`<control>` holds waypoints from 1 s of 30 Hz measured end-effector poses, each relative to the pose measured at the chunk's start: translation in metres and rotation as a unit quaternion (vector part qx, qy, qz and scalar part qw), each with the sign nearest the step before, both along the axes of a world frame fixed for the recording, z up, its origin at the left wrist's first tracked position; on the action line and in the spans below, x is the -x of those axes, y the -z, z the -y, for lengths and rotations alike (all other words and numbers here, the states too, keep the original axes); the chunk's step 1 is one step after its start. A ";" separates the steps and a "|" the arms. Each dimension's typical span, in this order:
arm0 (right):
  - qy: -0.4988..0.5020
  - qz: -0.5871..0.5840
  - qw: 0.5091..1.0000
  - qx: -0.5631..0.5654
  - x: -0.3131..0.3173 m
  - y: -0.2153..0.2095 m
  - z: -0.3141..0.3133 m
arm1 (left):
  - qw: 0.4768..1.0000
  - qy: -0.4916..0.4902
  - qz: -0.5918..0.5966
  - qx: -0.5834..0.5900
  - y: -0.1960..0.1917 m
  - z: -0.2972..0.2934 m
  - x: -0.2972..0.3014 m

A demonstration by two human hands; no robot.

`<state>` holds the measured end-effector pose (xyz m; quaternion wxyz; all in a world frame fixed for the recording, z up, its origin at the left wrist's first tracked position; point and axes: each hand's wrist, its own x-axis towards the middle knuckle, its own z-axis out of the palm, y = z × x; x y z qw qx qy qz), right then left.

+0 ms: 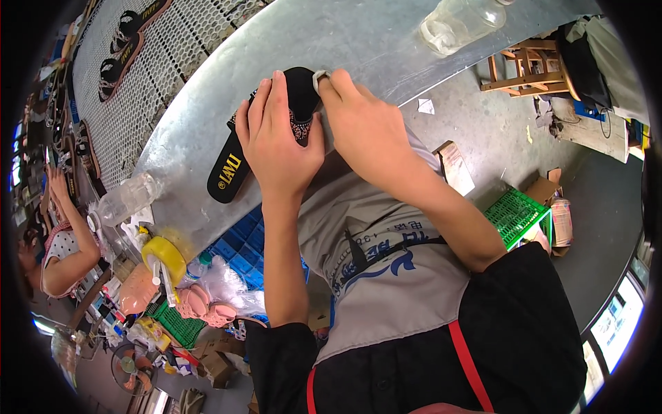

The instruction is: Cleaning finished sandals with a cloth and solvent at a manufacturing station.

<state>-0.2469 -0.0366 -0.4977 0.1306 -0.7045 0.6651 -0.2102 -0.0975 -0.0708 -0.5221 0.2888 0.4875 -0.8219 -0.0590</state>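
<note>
A black slide sandal with yellow lettering on its insole and a glittery patterned strap lies tilted on the metal table. My left hand grips it across the strap, fingers on the far side and thumb on the near side. At the sandal's toe end, my right hand is closed in a pinch on a small whitish piece of cloth, held against the sole's rim. Its fingertips are partly hidden behind the hand. Much of the strap is covered by my left hand.
A mesh conveyor carrying several sandals runs at the far left. Clear plastic jars stand on the table, and a yellow tape roll is by its left edge. Another person works at left. A green crate stands right.
</note>
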 end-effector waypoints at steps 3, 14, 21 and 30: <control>0.006 -0.009 1.000 -0.010 -0.009 0.004 -0.006 | 1.000 -0.001 -0.001 -0.010 0.001 0.001 -0.001; -0.043 0.035 0.997 -0.052 0.018 -0.022 -0.024 | 1.000 0.000 -0.006 -0.010 0.000 -0.001 -0.001; -0.141 0.298 0.934 -0.138 0.053 -0.048 -0.065 | 0.985 0.089 -0.147 0.001 -0.049 -0.024 -0.018; -0.213 0.419 0.864 -0.178 0.056 -0.041 -0.083 | 0.920 0.122 -0.286 -0.239 -0.057 -0.109 -0.026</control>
